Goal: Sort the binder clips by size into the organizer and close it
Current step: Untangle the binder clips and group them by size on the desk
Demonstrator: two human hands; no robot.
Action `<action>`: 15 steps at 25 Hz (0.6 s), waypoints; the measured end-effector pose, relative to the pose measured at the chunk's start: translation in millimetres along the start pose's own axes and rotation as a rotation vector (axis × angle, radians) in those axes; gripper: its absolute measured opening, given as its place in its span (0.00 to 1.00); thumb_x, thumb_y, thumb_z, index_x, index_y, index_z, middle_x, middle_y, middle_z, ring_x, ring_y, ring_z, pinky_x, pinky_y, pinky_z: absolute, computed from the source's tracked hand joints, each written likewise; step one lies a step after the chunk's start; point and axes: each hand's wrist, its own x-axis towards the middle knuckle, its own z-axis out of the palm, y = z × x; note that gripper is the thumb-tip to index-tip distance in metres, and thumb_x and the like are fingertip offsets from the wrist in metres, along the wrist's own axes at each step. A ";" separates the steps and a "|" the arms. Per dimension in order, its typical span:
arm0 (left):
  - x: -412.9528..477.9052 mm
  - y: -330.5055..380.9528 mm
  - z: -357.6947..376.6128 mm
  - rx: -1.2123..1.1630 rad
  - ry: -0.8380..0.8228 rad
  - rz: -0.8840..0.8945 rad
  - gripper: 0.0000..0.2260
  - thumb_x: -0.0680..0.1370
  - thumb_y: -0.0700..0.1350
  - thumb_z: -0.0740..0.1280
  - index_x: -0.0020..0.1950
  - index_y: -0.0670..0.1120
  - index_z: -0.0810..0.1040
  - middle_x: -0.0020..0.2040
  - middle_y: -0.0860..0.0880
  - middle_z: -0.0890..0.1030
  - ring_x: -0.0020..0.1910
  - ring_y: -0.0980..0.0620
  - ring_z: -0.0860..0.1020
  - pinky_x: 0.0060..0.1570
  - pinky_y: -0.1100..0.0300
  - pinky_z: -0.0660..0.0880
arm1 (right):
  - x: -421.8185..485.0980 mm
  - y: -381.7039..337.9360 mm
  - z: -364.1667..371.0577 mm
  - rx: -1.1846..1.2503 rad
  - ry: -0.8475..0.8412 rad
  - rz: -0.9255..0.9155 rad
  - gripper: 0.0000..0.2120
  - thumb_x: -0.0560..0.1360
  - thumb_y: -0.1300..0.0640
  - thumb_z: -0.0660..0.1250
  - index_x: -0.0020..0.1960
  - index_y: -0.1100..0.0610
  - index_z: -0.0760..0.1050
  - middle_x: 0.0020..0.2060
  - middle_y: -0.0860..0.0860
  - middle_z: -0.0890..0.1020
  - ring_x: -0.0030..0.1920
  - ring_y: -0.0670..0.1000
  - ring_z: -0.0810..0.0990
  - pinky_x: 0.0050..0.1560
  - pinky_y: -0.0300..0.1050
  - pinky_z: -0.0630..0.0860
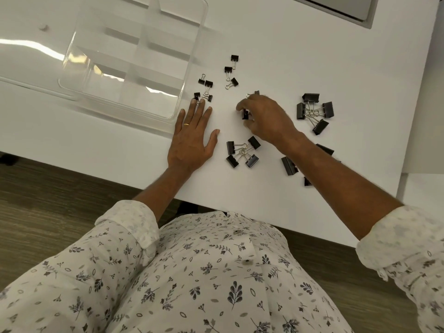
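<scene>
A clear plastic organizer (134,54) with several compartments lies open on the white table, its lid (28,54) flung out to the left. Black binder clips lie in groups: small ones (205,88) beside the organizer and more small ones (231,69) farther back, medium ones (243,152) in front, large ones (312,111) at the right. My left hand (193,138) rests flat, fingers spread, fingertips touching the small clips. My right hand (266,118) is curled over a small clip (245,114), gripping it. More large clips (289,165) lie partly under my right forearm.
The table's front edge (96,164) runs just below my hands, with a wood floor beyond. A grey panel (336,8) sits at the back right. A small white knob (43,27) shows at the back left.
</scene>
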 end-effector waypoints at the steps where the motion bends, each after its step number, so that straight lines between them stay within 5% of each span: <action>1: -0.3 -0.3 0.2 0.003 0.003 0.000 0.26 0.86 0.55 0.57 0.81 0.45 0.63 0.84 0.46 0.59 0.84 0.48 0.53 0.82 0.45 0.53 | 2.1 -0.3 -4.5 -0.013 -0.035 0.012 0.19 0.74 0.61 0.73 0.65 0.54 0.79 0.58 0.53 0.81 0.60 0.57 0.78 0.53 0.52 0.77; 7: -0.2 -0.5 0.0 0.000 -0.011 0.007 0.27 0.86 0.56 0.57 0.82 0.45 0.63 0.84 0.45 0.59 0.84 0.48 0.53 0.82 0.45 0.53 | 26.0 18.4 -30.0 0.047 0.154 0.119 0.12 0.75 0.56 0.75 0.58 0.53 0.81 0.55 0.52 0.82 0.52 0.52 0.82 0.53 0.43 0.73; 12: -0.1 0.4 -2.1 -0.002 -0.035 0.011 0.26 0.86 0.55 0.56 0.82 0.45 0.61 0.84 0.45 0.58 0.84 0.48 0.53 0.82 0.45 0.53 | 55.8 25.9 -22.2 0.092 0.106 0.188 0.12 0.73 0.54 0.77 0.55 0.55 0.82 0.52 0.54 0.82 0.52 0.53 0.82 0.52 0.43 0.74; 15: 0.4 0.6 -4.8 -0.023 -0.053 0.014 0.25 0.87 0.52 0.55 0.83 0.45 0.59 0.84 0.45 0.56 0.84 0.48 0.52 0.82 0.45 0.52 | 73.6 17.4 -26.7 0.064 0.161 0.128 0.19 0.74 0.54 0.75 0.64 0.53 0.78 0.61 0.54 0.78 0.61 0.55 0.78 0.59 0.48 0.74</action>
